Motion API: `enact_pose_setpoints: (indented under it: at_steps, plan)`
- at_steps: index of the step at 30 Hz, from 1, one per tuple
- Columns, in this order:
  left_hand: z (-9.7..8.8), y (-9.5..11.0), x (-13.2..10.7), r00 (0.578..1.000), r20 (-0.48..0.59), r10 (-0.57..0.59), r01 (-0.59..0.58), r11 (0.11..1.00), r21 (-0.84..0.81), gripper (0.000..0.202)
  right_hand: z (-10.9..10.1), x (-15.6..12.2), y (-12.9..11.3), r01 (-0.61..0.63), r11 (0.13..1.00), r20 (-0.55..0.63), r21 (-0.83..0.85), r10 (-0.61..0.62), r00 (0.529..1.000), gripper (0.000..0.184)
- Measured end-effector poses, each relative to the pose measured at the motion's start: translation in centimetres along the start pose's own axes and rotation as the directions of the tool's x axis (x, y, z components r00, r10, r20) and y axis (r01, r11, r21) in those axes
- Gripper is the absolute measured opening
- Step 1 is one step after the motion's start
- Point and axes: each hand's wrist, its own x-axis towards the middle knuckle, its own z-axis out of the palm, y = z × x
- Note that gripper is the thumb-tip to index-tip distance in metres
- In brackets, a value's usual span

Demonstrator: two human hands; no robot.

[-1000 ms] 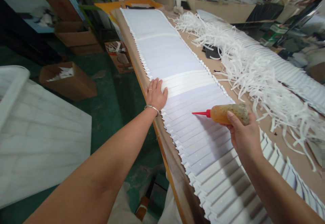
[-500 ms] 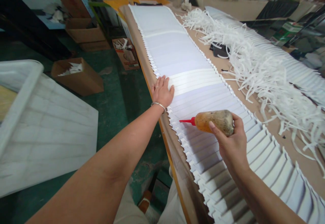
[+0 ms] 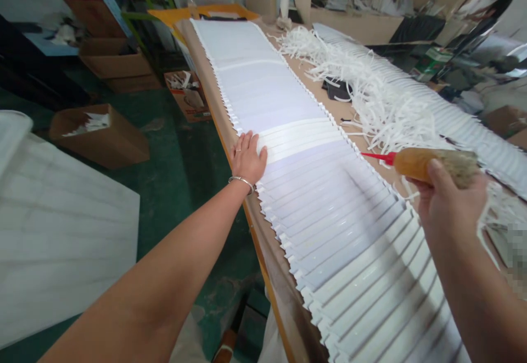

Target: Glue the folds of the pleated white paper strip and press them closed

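A long row of overlapping white paper sheets (image 3: 313,187) lies fanned along the brown table (image 3: 263,231). My left hand (image 3: 247,157) rests flat with fingers stretched on the sheets' left edge; a bangle sits at the wrist. My right hand (image 3: 448,204) grips an orange squeeze bottle (image 3: 432,164) with a red nozzle, held sideways over the sheets' right edge, nozzle pointing left.
A heap of white paper strips (image 3: 379,99) lies to the right of the sheets, with another fanned row (image 3: 461,121) beyond it. Cardboard boxes (image 3: 99,135) stand on the green floor at left. A white panel (image 3: 61,242) leans at the near left.
My right hand has carried the bottle from the sheets' left side across to their right edge and closer to the camera. The left hand stays pressed on the sheets.
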Motion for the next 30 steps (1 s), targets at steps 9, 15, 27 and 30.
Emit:
enact_pose_setpoints:
  at_steps: [9, 15, 27, 30]
  plan:
    - [0.3, -0.4, 0.1, 0.999, -0.035, 0.025, -0.026, 0.999, -0.027, 0.057, 1.7, 3.5, 5.8, -0.324, 0.944, -0.021, 0.068, 0.326, 0.945, 0.043]
    - [0.3, -0.5, 0.2, 0.999, -0.039, 0.03, -0.03, 0.999, -0.014, 0.058, 2.1, 3.3, 6.7, -0.302, 0.953, -0.03, 0.034, 0.303, 0.952, 0.051]
    - [0.4, -0.5, 0.1, 0.999, -0.03, 0.022, -0.023, 1.0, -0.017, 0.058, 3.0, -1.8, 3.6, -0.294, 0.956, 0.098, 0.023, 0.29, 0.952, 0.051]
    - [0.2, -0.3, 0.1, 1.0, -0.016, 0.011, -0.011, 1.0, -0.009, 0.058, 3.6, -3.8, 2.2, -0.309, 0.951, 0.124, 0.022, 0.304, 0.945, 0.052]
